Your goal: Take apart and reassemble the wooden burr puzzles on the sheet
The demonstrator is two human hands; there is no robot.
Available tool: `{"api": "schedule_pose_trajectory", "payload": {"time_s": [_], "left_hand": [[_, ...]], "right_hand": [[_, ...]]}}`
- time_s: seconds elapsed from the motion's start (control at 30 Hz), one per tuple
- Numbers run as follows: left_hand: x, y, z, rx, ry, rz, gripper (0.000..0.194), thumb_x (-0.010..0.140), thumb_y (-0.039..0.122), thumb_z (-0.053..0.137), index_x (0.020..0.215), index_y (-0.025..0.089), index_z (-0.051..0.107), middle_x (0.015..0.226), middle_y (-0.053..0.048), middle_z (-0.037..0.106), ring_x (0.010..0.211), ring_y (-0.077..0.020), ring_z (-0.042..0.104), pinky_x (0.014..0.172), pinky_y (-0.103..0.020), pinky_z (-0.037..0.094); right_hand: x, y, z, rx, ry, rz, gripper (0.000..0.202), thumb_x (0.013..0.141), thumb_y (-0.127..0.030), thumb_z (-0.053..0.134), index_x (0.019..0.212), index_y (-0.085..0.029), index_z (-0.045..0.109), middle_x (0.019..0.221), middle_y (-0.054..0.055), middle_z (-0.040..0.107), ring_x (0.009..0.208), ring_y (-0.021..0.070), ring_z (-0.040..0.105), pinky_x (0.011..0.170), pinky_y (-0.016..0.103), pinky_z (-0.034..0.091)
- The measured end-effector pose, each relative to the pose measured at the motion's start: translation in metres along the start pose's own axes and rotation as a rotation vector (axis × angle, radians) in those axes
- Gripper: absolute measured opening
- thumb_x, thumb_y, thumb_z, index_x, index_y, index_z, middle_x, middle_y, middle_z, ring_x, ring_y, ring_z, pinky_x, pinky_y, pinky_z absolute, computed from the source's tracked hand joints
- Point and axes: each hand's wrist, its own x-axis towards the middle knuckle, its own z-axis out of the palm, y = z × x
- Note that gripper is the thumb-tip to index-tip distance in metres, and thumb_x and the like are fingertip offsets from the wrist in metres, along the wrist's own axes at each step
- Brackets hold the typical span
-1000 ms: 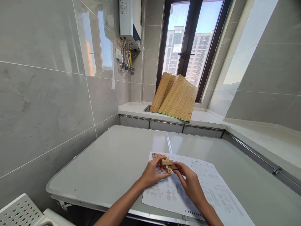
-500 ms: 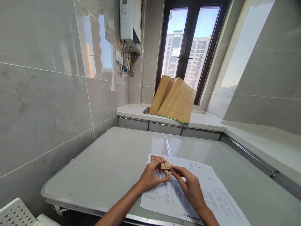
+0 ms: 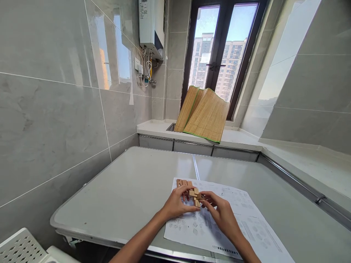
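Observation:
A small assembly of light wooden blocks [image 3: 194,193] is gripped between the thumb and fingers of my left hand [image 3: 175,204]. From the right, my right hand [image 3: 222,213] pinches a darker brown wooden piece [image 3: 200,196] against that assembly. More brown wooden pieces [image 3: 184,182] lie in a row just behind my left hand, on a large white printed sheet [image 3: 255,219]. Both hands are over the sheet, and my fingers partly hide the blocks.
The sheet lies on a pale folding table [image 3: 115,190] with a centre seam. Behind it, a bamboo mat [image 3: 207,115] leans on a white counter [image 3: 241,137] below the window. A white perforated chair [image 3: 20,248] stands at the lower left.
My right hand has moved slightly left, bringing the darker piece closer over the block assembly. The assembly appears slightly turned in my left hand. The camera view has shifted a little.

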Motion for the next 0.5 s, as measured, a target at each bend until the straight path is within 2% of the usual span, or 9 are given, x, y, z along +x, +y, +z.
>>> {"api": "schedule_pose_trajectory", "payload": {"time_s": [0.13,0.3,0.4,0.5], "left_hand": [[0.0007,-0.0016,0.0022,-0.01,-0.006,0.013,0.072,0.062,0.044,0.093,0.126,0.023,0.068,0.111,-0.005,0.072,0.087,-0.0198,0.062,0.075,-0.03,0.051],[0.0004,0.0026,0.0012,-0.004,-0.022,0.038,0.069,0.065,0.044,0.091,0.126,0.024,0.067,0.111,-0.006,0.071,0.09,-0.0209,0.062,0.074,-0.03,0.052],[-0.0004,0.0067,0.0,-0.014,-0.021,0.055,0.066,0.065,0.042,0.091,0.124,0.024,0.068,0.111,-0.006,0.07,0.093,-0.0218,0.063,0.075,-0.031,0.053],[-0.0007,0.0077,0.0011,-0.126,-0.059,0.022,0.068,0.066,0.039,0.09,0.127,0.022,0.066,0.108,-0.005,0.073,0.089,-0.02,0.067,0.078,-0.032,0.055]], "right_hand": [[0.0023,-0.0021,-0.0018,-0.08,-0.009,-0.044,0.028,0.102,-0.047,0.049,0.115,-0.027,0.063,0.102,0.005,0.076,0.085,0.0226,0.073,0.075,0.033,0.057],[0.0052,-0.0062,-0.0076,-0.005,-0.113,-0.027,0.033,0.104,-0.05,0.043,0.116,-0.026,0.062,0.098,0.007,0.075,0.076,0.022,0.072,0.065,0.032,0.055],[0.0048,-0.0075,-0.0081,0.025,-0.105,-0.042,0.034,0.103,-0.05,0.044,0.117,-0.025,0.062,0.097,0.007,0.074,0.076,0.0222,0.071,0.069,0.033,0.056],[0.0043,-0.0071,-0.0067,0.059,-0.088,-0.051,0.033,0.102,-0.05,0.048,0.117,-0.025,0.064,0.097,0.007,0.074,0.075,0.0212,0.07,0.072,0.033,0.056]]}}
